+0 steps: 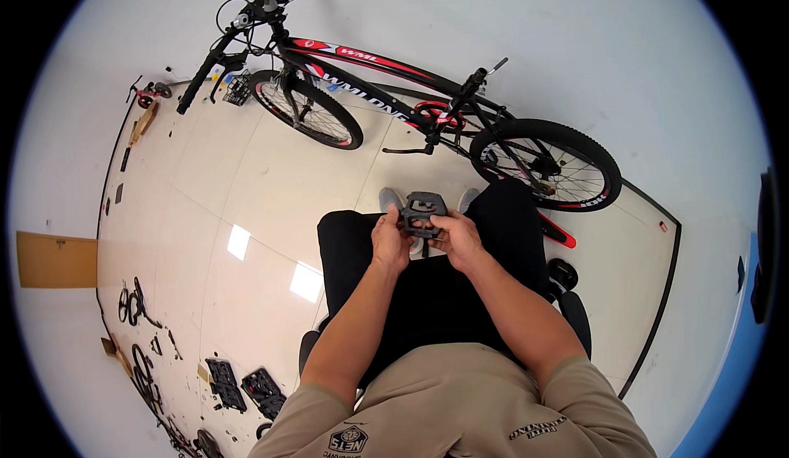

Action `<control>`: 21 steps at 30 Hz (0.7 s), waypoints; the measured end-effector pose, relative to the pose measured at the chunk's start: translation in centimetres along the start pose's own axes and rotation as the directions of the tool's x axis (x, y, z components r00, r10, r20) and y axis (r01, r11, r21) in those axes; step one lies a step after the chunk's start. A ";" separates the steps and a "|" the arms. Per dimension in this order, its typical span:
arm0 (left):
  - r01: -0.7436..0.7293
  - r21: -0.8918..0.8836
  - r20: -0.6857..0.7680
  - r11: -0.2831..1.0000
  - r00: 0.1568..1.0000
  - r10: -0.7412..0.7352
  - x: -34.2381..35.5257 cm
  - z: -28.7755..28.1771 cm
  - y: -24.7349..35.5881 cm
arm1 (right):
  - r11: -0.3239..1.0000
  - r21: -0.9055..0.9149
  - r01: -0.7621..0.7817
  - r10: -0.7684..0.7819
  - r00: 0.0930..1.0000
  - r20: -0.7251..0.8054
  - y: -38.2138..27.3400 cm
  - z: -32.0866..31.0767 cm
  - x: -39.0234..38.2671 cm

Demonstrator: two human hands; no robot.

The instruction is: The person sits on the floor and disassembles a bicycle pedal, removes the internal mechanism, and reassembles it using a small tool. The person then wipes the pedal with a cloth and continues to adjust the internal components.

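Above my lap I hold a black bicycle pedal (426,204) between both hands. My left hand (389,240) is closed on its left edge, with the fingertips near the spindle end. My right hand (459,239) grips the lower right side, its thumb on the frame and the fingers partly hidden underneath. Ahead of me a black and red bicycle (370,88) stands upright against the white wall. Its crank arm (408,151) points left and shows no pedal on its end.
Two open black tool cases (223,384) lie on the tiled floor at lower left. Beyond them are loose bike parts (136,303). A small wire basket (238,88) sits by the front wheel. A red fender (557,231) lies near my right knee. I sit on a wheeled chair (575,318).
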State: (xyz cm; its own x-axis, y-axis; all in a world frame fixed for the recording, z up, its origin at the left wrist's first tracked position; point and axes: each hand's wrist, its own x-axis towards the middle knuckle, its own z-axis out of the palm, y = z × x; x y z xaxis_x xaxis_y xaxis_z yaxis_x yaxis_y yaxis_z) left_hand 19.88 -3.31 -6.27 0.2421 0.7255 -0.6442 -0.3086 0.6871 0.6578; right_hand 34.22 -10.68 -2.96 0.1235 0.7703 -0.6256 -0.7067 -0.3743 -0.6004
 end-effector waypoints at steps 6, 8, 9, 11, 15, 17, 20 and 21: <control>-0.014 -0.095 0.047 0.995 0.999 0.019 0.0 0.1 0.0 | 1.000 0.006 -0.017 0.017 1.000 -0.003 -0.1 0.1 -0.1; -0.011 -0.113 0.065 0.994 0.998 0.018 0.0 0.0 0.0 | 1.000 0.017 -0.020 0.020 1.000 0.016 -0.2 0.2 -0.2; -0.007 -0.114 0.089 0.994 0.996 0.017 -0.1 0.1 0.2 | 0.999 0.024 -0.021 0.021 0.999 0.032 -0.3 0.1 -0.2; 0.010 -0.071 0.122 0.997 0.993 -0.001 -0.3 0.4 0.3 | 0.997 0.075 -0.020 0.016 0.998 0.054 -0.1 -0.3 0.2; 0.040 0.078 0.168 0.996 0.984 -0.053 -1.0 1.3 0.4 | 0.979 0.201 0.002 -0.015 0.998 0.062 0.5 -1.1 1.2; 0.054 0.067 0.171 0.996 0.983 -0.065 -0.5 0.6 -0.1 | 0.980 0.197 0.010 -0.022 0.998 0.059 0.4 -0.7 1.1; 0.035 0.032 0.203 0.999 0.978 -0.041 -0.7 0.7 0.2 | 0.990 0.139 0.011 -0.019 0.998 0.055 0.4 -0.6 0.9; 0.028 0.015 0.199 1.000 0.980 -0.030 -1.0 1.0 0.3 | 0.992 0.123 0.010 -0.018 0.998 0.064 0.4 -0.7 0.9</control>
State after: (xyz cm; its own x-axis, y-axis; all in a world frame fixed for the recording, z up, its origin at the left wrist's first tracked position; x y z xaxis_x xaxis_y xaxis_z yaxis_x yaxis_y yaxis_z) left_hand 20.45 -3.80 -5.06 0.4296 0.6979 -0.5730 -0.2882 0.7074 0.6454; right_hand 34.53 -10.46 -4.07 0.0919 0.8083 -0.5816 -0.7854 -0.3002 -0.5413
